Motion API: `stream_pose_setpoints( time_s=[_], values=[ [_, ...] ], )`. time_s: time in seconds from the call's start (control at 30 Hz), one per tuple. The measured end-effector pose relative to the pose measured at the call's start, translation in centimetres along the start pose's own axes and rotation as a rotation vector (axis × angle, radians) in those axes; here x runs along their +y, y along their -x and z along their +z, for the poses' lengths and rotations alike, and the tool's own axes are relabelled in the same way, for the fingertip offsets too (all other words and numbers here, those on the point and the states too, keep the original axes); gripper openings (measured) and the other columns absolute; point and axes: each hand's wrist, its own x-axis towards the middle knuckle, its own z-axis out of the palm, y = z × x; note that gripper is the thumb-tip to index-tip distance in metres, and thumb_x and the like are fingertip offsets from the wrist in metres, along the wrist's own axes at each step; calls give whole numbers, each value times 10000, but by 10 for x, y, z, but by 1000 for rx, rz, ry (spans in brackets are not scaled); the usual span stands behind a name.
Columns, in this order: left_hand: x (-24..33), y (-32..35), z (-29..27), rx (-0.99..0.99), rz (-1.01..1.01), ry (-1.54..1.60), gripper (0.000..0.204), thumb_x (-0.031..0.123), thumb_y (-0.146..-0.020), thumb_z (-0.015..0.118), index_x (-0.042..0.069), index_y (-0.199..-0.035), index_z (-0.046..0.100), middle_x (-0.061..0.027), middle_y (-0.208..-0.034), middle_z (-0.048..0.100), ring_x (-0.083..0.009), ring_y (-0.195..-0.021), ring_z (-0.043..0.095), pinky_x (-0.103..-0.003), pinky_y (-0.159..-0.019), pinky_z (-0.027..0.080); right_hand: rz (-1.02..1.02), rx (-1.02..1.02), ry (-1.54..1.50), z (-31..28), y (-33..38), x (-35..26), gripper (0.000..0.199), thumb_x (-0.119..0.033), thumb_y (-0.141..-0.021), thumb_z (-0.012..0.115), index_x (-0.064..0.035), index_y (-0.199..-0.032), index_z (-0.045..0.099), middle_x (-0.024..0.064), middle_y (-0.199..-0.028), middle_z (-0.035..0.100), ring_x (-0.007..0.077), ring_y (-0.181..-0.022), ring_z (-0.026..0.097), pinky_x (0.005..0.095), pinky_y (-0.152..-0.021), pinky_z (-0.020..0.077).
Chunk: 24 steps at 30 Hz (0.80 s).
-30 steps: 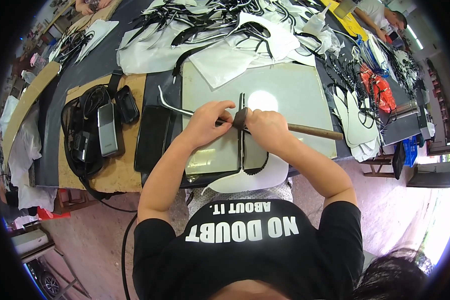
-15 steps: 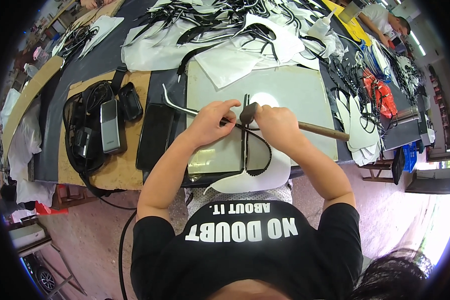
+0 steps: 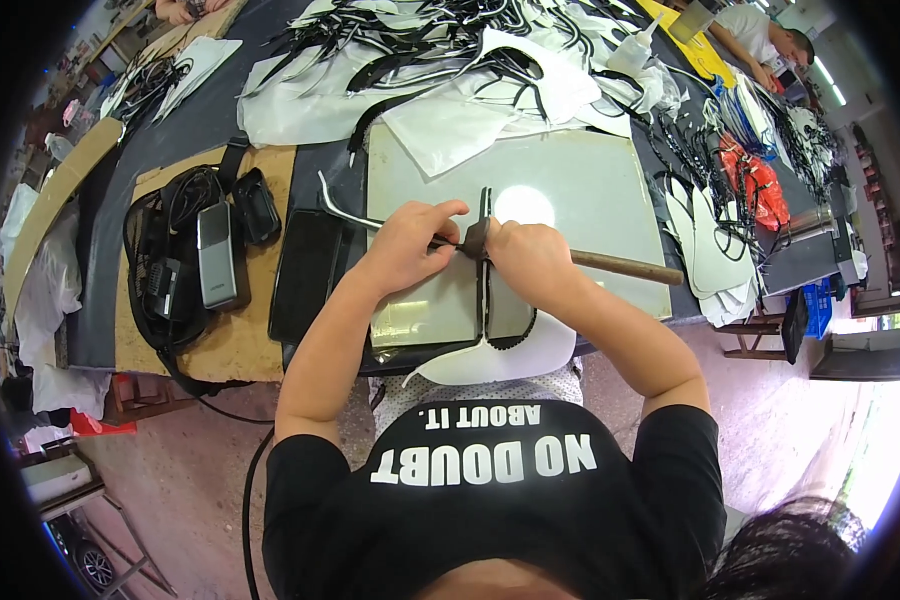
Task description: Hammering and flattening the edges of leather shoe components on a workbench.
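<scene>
Hammer point(image 3: 625, 266) slightly farther left than before, in right hand point(image 3: 530, 258); strip point(image 3: 345, 213) seemingly in left hand point(image 3: 410, 242)

Wearer has on a black short-sleeved T-shirt point(image 3: 490, 530); cloth looks plain and matte. Chest print: white block lettering point(image 3: 482, 462) in two lines, one large, one smaller, upside down in this view. Left sleeve point(image 3: 302, 485) and right sleeve point(image 3: 683, 450) both black, loose, ending near the elbow. Over the lap, pale cloth point(image 3: 562, 391) with small dark specks; garment type unclear. Forearms, left hand point(image 3: 410, 243) and right hand point(image 3: 530, 262) bare.
</scene>
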Motion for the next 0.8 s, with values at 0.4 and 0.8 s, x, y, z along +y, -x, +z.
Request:
stream_pose_setpoints(
  time_s=[0.4, 0.8],
  values=[
    [2, -4, 0, 17, -27, 71, 389, 21, -647, 607, 54, -1012, 476, -51, -716, 596, -243, -734, 549, -328, -670, 433, -13, 39, -52, 0, -2, 5, 180, -100, -726, 526, -28, -876, 455, 119, -715, 585, 272, -642, 609, 346, -527, 487],
    [2, -2, -1, -23, -31, 53, 415, 23, -645, 619, 57, -1033, 474, -77, -732, 586, -243, -724, 554, -335, -658, 438, 12, 32, -50, -10, -4, 3, 124, -107, -753, 491, -33, -851, 477, 123, -727, 595, 271, -645, 613, 358, -520, 483]
  ],
)
